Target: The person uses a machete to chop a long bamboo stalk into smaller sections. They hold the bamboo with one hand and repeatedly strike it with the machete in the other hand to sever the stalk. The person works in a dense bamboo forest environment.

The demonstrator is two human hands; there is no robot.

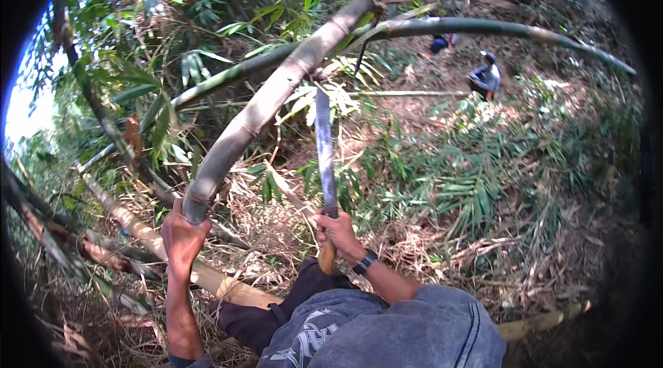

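My left hand (184, 238) is closed around the lower end of a thick bamboo pole (252, 116), which slants up and away to the right. In my right hand (336, 231) is a machete (324, 150), gripped by its wooden handle with the long blade pointing up. The blade's tip is close to the underside of the bamboo pole, near one of its joints; whether they touch I cannot tell. Behind the pole, a long green bamboo stem (476, 24) arches across the view from left to right.
Downed bamboo stems (138, 226) lie at the left, one running beneath my left arm. A person (486, 78) sits on the slope at the far right, with another partly seen person (440, 43) beyond. Dry litter and cut leaves (476, 195) cover the ground.
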